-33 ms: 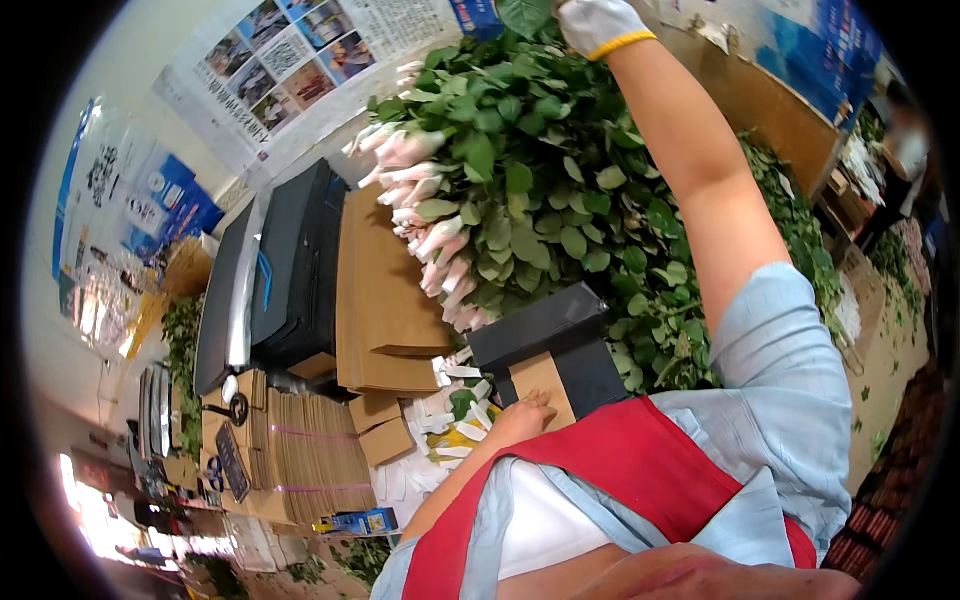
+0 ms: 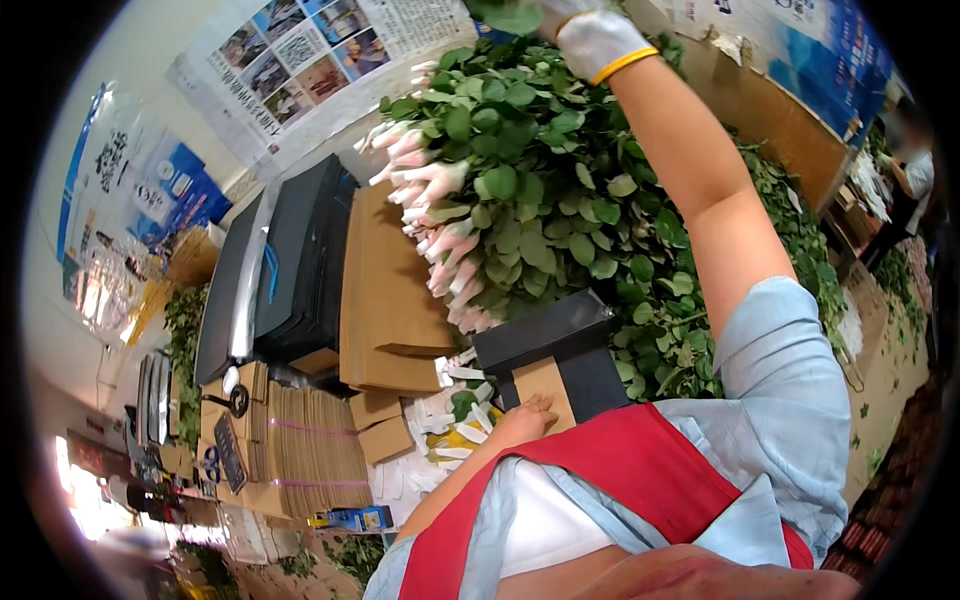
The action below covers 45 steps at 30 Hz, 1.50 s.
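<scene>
My bare left hand [image 2: 531,418] lies with its fingers stretched out on a narrow brown cardboard sheet [image 2: 541,384]. That sheet rests on black board [image 2: 592,377], beside a raised black box-like piece [image 2: 545,328]. My right arm reaches far up the view. On the right hand [image 2: 603,45] is a white glove with a yellow cuff. Its fingers are blurred and partly cut off by the upper edge, close to a blurred green leaf [image 2: 512,18]. Below it spreads a large pile of leafy flower stems [image 2: 560,190], the heads wrapped in pale pink-white sleeves [image 2: 440,180].
Brown cardboard [image 2: 388,300] and black cases [image 2: 300,265] stand left of the stems. Flat cardboard stacks [image 2: 318,440], blue-handled scissors [image 2: 210,464] and a blue box [image 2: 362,519] sit nearer left. White scraps [image 2: 400,472] litter the table. Another person [image 2: 910,180] stands far right.
My gloved right hand has come slightly down into view, and the leaf by it has blurred. My left hand stays on the cardboard.
</scene>
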Motion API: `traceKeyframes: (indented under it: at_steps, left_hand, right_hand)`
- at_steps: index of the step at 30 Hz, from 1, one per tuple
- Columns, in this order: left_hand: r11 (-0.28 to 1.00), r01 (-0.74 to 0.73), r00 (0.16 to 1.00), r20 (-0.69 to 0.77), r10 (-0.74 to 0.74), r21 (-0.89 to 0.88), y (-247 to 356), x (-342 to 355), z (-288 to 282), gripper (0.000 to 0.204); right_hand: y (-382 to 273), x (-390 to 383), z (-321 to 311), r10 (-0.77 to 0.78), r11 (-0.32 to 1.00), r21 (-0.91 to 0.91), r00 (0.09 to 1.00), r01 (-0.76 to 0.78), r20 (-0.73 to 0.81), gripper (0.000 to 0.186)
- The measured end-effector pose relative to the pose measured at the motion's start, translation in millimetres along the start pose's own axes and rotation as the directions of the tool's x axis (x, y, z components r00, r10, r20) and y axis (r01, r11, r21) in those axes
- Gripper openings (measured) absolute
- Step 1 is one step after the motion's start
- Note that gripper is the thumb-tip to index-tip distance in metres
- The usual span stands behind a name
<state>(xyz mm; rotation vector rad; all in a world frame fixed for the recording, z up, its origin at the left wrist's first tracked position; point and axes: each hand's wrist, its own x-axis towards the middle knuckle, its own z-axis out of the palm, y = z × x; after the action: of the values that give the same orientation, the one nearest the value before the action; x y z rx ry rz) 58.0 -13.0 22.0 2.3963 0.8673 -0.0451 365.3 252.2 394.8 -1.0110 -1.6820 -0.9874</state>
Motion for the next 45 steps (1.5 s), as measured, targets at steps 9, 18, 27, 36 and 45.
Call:
traceKeyframes:
  at_steps: [9, 18, 27, 36, 45]
  left_hand:
    - [0.998, 0.010, 1.000, -0.005, -0.010, -0.065, -16, -5, 13, 0.036]
    - [0.999, -0.024, 0.997, 0.075, 0.021, 0.035, -20, -1, 18, 0.032]
    - [0.999, 0.013, 0.996, 0.088, -0.009, -0.036, -19, 1, 12, 0.034]
    - [0.994, -0.032, 0.994, 0.112, 0.020, 0.108, -23, 1, 21, 0.036]
    - [0.997, 0.005, 0.987, 0.162, -0.017, 0.077, -18, 5, 13, 0.035]
  right_hand:
    - [-29, -173, 96, -0.021, 0.996, 0.066, 0.587, -0.054, 0.809, 0.050]
    - [65, -65, 44, 0.190, 0.964, 0.092, 0.886, -0.251, 0.423, 0.029]
    - [-29, -120, 165, 0.231, 0.962, -0.120, 0.493, -0.246, 0.839, 0.043]
    - [94, 2, 32, 0.251, 0.939, -0.306, 0.919, -0.156, 0.303, 0.025]
    - [13, -135, 93, 0.159, 0.966, 0.052, 0.746, -0.251, 0.646, 0.039]
